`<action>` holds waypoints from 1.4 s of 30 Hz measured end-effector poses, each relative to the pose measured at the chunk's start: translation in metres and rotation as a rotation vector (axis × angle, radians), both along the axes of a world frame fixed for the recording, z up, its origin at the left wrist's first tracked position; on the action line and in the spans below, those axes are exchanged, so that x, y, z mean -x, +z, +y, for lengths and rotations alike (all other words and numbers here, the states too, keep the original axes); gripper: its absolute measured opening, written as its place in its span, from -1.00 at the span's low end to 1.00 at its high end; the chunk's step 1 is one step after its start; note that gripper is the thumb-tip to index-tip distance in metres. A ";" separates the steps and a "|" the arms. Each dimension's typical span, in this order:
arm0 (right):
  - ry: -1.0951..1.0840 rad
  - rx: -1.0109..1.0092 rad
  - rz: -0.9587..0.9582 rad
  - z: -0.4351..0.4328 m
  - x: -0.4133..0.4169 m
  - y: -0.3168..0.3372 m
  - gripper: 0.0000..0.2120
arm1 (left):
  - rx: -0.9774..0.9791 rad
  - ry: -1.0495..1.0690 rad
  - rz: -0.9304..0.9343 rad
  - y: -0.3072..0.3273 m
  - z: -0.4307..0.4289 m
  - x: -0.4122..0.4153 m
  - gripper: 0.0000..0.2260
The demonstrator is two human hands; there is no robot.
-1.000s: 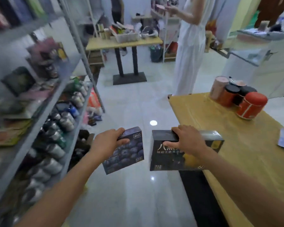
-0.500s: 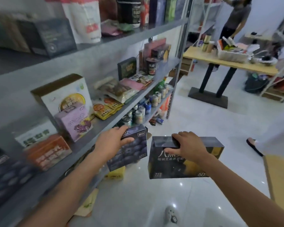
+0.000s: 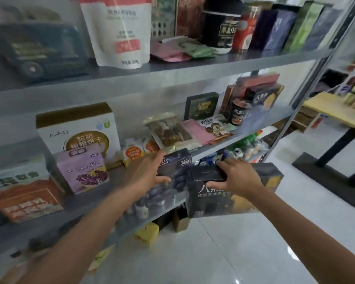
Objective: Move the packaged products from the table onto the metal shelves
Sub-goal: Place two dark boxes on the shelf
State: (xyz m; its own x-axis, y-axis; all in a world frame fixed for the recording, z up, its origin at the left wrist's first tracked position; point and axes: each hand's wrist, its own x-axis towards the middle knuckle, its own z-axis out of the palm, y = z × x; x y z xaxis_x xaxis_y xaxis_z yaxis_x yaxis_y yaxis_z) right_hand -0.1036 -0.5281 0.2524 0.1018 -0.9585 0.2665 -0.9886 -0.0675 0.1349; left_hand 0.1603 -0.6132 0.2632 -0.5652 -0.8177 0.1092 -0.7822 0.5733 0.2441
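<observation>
Left grip (image 3: 150, 175) clasps a glossy dark-blue rectangular box (image 3: 177, 171) at the grey metal shelf (image 3: 86, 203) edge; right grip (image 3: 239, 178) curls over a larger matte black carton (image 3: 244, 199) just beside it, above the floor (image 3: 234, 253).

Landmark: the black box (image 3: 234, 193). My right hand (image 3: 239, 179) grips its top edge and covers part of its large white lettering. Its left end hides the right edge of the blue box (image 3: 177, 171), which appears blurred. My left hand (image 3: 150, 175) holds that box and covers its left side. Far up-left of the black box, a dark box (image 3: 39, 52) is too blurred to read. Below it, my forearms (image 3: 316, 232) run off the bottom edge. Up-right, a table (image 3: 334, 107) is cut by the right edge.
</observation>
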 end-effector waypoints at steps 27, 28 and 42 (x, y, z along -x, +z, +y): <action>0.362 0.321 -0.068 -0.179 0.056 0.021 -0.13 | 0.536 0.357 -0.044 -0.001 -0.151 0.030 -0.48; 0.370 0.313 -0.077 -0.181 0.058 0.018 -0.15 | 0.511 0.387 -0.034 -0.001 -0.156 0.030 -0.50; 0.439 0.230 -0.074 -0.219 0.069 0.027 -0.20 | 0.204 0.495 -0.160 -0.011 -0.194 0.029 -0.49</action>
